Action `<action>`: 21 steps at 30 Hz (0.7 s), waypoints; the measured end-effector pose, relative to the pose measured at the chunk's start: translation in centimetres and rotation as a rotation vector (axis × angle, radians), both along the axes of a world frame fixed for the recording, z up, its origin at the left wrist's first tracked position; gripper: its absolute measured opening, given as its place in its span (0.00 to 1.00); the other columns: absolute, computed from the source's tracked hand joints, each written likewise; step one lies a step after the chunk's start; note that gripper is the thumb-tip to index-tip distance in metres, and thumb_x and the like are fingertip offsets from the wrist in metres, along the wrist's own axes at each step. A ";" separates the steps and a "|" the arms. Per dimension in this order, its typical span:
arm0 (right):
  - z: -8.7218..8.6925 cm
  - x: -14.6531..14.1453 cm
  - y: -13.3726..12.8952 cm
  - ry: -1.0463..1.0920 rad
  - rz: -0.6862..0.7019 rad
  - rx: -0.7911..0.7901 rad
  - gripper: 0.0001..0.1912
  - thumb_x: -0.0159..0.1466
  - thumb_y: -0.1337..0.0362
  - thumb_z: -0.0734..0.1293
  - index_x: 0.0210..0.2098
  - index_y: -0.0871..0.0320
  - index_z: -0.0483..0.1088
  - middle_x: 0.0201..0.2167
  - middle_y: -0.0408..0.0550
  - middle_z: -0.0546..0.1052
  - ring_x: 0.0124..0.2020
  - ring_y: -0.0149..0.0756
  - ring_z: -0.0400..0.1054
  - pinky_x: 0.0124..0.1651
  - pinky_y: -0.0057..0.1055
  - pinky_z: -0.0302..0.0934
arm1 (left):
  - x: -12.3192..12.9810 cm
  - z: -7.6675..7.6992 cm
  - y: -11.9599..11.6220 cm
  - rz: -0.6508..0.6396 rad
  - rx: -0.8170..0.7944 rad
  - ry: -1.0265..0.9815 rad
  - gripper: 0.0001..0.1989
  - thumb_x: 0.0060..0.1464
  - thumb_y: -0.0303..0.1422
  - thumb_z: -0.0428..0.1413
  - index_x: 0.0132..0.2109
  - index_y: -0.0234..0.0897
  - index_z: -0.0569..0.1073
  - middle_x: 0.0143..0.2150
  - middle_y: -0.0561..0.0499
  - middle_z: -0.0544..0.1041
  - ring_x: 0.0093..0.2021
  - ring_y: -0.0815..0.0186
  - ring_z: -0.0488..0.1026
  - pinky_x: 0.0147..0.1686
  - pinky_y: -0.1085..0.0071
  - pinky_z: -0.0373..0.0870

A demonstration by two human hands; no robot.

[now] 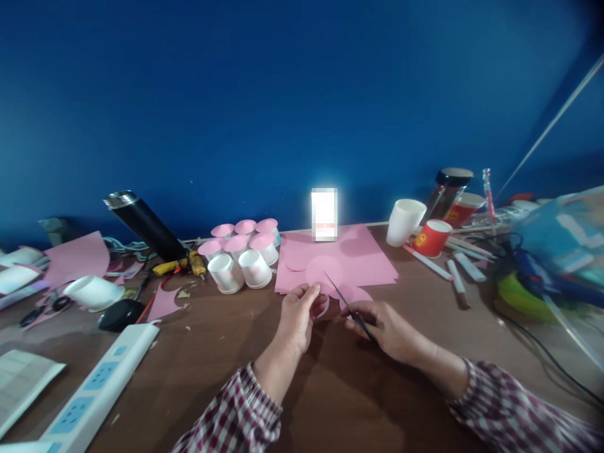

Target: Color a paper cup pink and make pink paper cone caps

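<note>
My left hand (302, 309) pinches a round piece of pink paper (323, 272) by its lower left edge. A narrow curved strip of pink paper hangs beside its fingers. In my right hand (375, 324) is a pair of scissors (348, 303), whose dark blades point up and left at the round piece. Part of the scissors' handle is hidden by the fingers. Behind both hands lie large pink sheets (363, 251). Another rounded pink piece (358, 294) shows just above my right hand.
Left of the sheets stand several white cups (225, 275), most topped with pink discs (223, 230). A black bottle (144, 223), glue gun (177, 267) and power strip (101, 384) are further left. At the right are a red cup (431, 239), markers (456, 283) and a blue bag (561, 245).
</note>
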State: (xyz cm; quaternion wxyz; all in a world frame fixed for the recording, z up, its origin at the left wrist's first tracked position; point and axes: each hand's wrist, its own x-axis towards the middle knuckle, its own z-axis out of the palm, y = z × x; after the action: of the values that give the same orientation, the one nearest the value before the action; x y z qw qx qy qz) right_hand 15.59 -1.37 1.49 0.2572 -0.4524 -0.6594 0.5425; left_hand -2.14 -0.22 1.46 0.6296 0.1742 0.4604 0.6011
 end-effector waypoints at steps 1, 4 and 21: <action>0.1 0.1 0.0 -0.016 0.013 0.016 0.19 0.58 0.54 0.70 0.42 0.62 0.74 0.24 0.42 0.70 0.24 0.30 0.61 0.27 0.25 0.57 | 0.0 0.0 0.0 -0.004 0.005 -0.008 0.20 0.32 0.33 0.71 0.30 0.32 0.70 0.22 0.54 0.74 0.24 0.73 0.73 0.24 0.79 0.69; 1.0 0.6 0.2 -0.055 0.103 0.055 0.20 0.57 0.53 0.71 0.42 0.62 0.75 0.28 0.45 0.74 0.27 0.32 0.65 0.30 0.26 0.59 | -0.3 -0.1 0.1 0.005 0.014 -0.017 0.19 0.33 0.33 0.71 0.30 0.33 0.70 0.23 0.54 0.74 0.24 0.73 0.73 0.24 0.80 0.69; 1.7 2.0 0.8 0.354 -0.031 -0.064 0.25 0.61 0.48 0.69 0.46 0.63 0.72 0.24 0.44 0.69 0.27 0.30 0.61 0.28 0.26 0.55 | -3.4 -0.4 0.9 -0.048 0.335 1.254 0.13 0.49 0.37 0.62 0.43 0.40 0.77 0.42 0.44 0.77 0.39 0.59 0.74 0.42 0.67 0.66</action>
State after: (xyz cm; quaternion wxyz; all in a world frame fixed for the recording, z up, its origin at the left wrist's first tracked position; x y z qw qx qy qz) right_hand 17.61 -0.60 3.19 0.3631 -0.3681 -0.5790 0.6304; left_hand -5.59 0.68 1.09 0.2188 0.5981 0.6365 0.4350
